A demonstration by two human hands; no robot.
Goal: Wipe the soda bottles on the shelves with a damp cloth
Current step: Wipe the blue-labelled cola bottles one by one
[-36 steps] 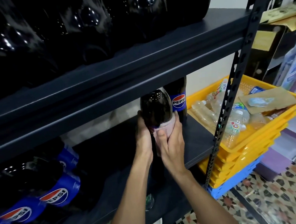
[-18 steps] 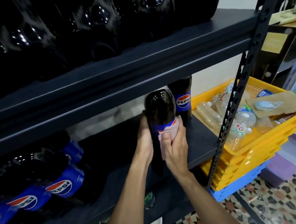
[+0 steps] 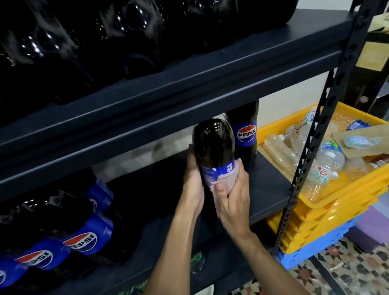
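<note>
Getting wiped right now: a dark soda bottle (image 3: 213, 146), held at the front of the middle shelf (image 3: 272, 188). Whether it's actually resting on the shelf can't be made out. The left hand (image 3: 192, 182) is wrapped round the bottle's left side, fingers curled behind it. The right hand (image 3: 234, 202) is curled over a pale pinkish cloth (image 3: 217, 185), which is pressed onto the blue label at the bottle's front and right.

Just behind and right of the held bottle, a second Pepsi bottle (image 3: 245, 130) is stood upright. Well off to its lower left, a row of Pepsi bottles (image 3: 85, 242) is packed on the same shelf. Above it, more dark bottles (image 3: 135, 36) are parked on the upper shelf. To its right, past the black upright post (image 3: 315, 139), yellow baskets (image 3: 353, 193) are stacked, the top one loaded with empty clear plastic bottles.
</note>
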